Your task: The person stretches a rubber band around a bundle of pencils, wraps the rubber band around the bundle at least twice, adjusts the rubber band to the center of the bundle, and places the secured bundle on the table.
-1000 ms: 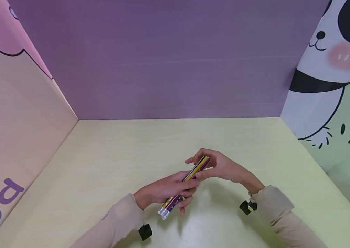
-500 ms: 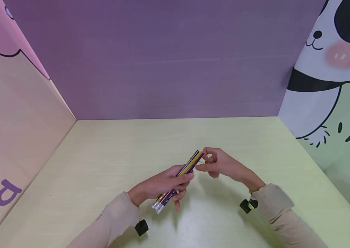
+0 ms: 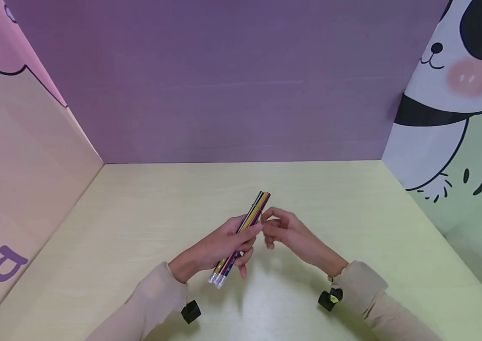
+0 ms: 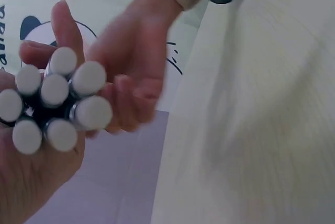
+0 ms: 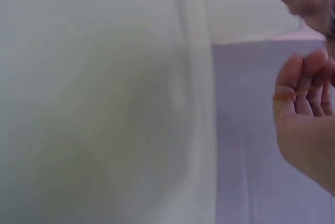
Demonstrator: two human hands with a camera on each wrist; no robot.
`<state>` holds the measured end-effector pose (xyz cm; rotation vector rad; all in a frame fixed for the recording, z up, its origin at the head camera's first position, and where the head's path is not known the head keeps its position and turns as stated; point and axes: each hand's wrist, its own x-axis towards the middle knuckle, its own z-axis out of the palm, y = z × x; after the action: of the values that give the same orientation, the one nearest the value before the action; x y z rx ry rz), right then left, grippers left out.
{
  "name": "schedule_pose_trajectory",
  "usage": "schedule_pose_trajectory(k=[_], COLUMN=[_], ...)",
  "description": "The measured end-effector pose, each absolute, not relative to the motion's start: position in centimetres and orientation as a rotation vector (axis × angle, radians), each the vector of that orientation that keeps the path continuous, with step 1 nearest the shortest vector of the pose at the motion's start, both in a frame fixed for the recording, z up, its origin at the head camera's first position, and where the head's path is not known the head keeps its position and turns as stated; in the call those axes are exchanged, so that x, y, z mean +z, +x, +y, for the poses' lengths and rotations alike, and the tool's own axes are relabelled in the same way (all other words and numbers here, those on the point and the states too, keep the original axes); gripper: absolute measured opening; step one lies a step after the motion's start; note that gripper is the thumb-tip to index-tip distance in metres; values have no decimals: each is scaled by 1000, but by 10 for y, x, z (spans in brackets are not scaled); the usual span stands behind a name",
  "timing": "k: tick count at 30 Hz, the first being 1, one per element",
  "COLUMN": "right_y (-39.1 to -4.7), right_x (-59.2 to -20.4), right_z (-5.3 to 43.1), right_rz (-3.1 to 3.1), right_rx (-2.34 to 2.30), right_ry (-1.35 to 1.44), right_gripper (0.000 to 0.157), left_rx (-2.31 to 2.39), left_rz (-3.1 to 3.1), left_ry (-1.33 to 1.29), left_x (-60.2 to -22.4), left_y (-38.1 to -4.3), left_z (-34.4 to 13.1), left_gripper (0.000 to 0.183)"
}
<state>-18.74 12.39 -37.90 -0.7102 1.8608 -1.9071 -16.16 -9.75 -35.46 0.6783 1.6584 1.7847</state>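
Note:
My left hand [image 3: 219, 244] grips a bundle of several pencils [image 3: 254, 211], tilted with the far ends up and to the right. Their white eraser ends [image 4: 54, 90] face the left wrist camera in a tight cluster. Close beside the bundle's upper part is my right hand [image 3: 292, 235], its fingers bent and thumb near the index finger. In the right wrist view a thin orange rubber band [image 5: 283, 97] crosses one of its fingers. A thin strand shows around the pencils near their far ends; where it runs between the hands is hard to make out.
Both hands are above a pale wooden table [image 3: 159, 203]. A purple wall [image 3: 241, 85] stands behind it, with a pink-beige wall [image 3: 23, 142] on the left and a panda-printed wall [image 3: 479, 156] on the right. Black wrist devices [image 3: 191, 311] hang under the sleeves.
The left hand and pencils have moved left and farther from the body, the bundle turning steeper. My right hand has slid from the far ends down along the bundle, its fingers drawing in.

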Motion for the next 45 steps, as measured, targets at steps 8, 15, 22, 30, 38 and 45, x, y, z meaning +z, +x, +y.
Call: schedule_pose_trajectory(k=[8, 15, 22, 30, 38, 45], right_y=[-180, -177, -178, -174, -173, -172], right_x=[-366, -346, -355, -349, -341, -335], right_z=[120, 131, 123, 125, 130, 129], right_rz=[1640, 1671, 1928, 2089, 2342, 2654], right_rx=[-2106, -2381, -2036, -1609, -1231, -983], right_ry=[-802, -786, -478, -612, -861, -1048], right_gripper=[6, 23, 18, 15, 27, 40], left_rx=[1743, 1802, 1557, 1329, 1066, 753], left_rz=[1824, 1879, 2082, 2134, 2227, 2452], left_ry=[676, 683, 824, 903, 1040, 960], left_x=[-338, -330, -317, -309, -321, -332], left_y=[-164, -161, -146, -140, -137, -130], left_z=[-116, -116, -113, -123, -124, -119], left_gripper=[36, 33, 26, 17, 4, 10])
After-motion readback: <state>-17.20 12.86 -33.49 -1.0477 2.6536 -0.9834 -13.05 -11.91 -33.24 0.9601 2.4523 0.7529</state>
